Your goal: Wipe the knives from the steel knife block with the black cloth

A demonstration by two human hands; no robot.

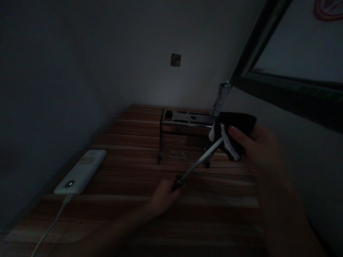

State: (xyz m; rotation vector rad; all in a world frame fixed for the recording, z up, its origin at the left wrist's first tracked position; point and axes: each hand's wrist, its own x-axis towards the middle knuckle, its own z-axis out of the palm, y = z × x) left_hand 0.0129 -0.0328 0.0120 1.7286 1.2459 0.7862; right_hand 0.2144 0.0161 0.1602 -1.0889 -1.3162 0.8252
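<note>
My left hand (165, 194) is wrapped around the dark handle of a sharpening steel (202, 158), a long thin metal rod that slants up to the right. Its far end goes into a black cloth with white edging (235, 125). The cloth is pinched in my right hand (257, 142), thumb on top, and it hides the rod's tip. Just behind the rod stands a knife rack (184, 117) with a slotted metal top, a dark frame and a clear lower part. The cloth covers the rack's right end.
A white power bank (83, 171) with a plugged-in cable (52, 225) lies at the left on the wood-grain table (128, 175). Walls close in behind and at the left. A wall box (175, 60) is at the back, and a dark window frame (284, 94) juts in at the right.
</note>
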